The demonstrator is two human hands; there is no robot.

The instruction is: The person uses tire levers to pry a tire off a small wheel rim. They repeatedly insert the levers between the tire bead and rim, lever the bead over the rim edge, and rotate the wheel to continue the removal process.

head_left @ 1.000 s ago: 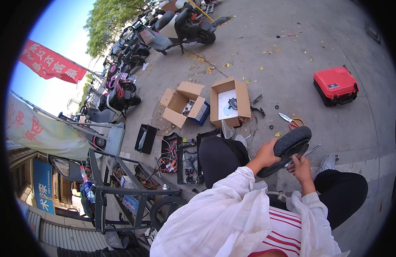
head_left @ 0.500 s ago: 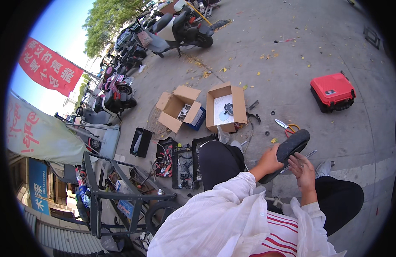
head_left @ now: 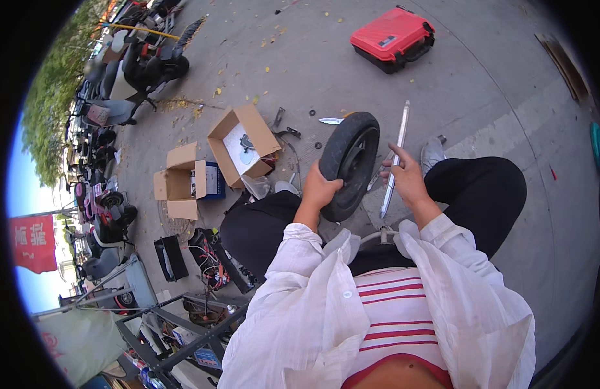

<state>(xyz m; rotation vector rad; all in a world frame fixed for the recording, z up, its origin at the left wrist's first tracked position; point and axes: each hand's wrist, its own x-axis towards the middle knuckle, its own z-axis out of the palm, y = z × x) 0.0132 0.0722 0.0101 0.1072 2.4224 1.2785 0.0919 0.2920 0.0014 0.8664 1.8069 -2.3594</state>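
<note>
A small wheel with a black tyre (head_left: 339,154) stands tilted between my knees. My left hand (head_left: 320,192) is closed round its near left side, thumb over the sidewall toward the rim. To the right of the wheel, my right hand (head_left: 409,180) grips a long silver metal bar, which looks like a tyre lever (head_left: 403,126). The bar points away from me, apart from the tyre, with my index finger raised beside it. Just beyond the wheel lie scissors (head_left: 330,120), their orange handles partly hidden by the tyre.
Two open cardboard boxes (head_left: 253,118) (head_left: 182,153) stand to the left, near a black bin (head_left: 171,257) and a tray of wires and parts (head_left: 210,258). A red hard case (head_left: 392,37) sits farther off. Parked scooters (head_left: 128,78) line the far left; a metal frame (head_left: 176,330) is at lower left.
My right hand has left the tyre and now holds up the silver bar. The wheel has turned more upright, still in my left hand. My view has swung to the right.
</note>
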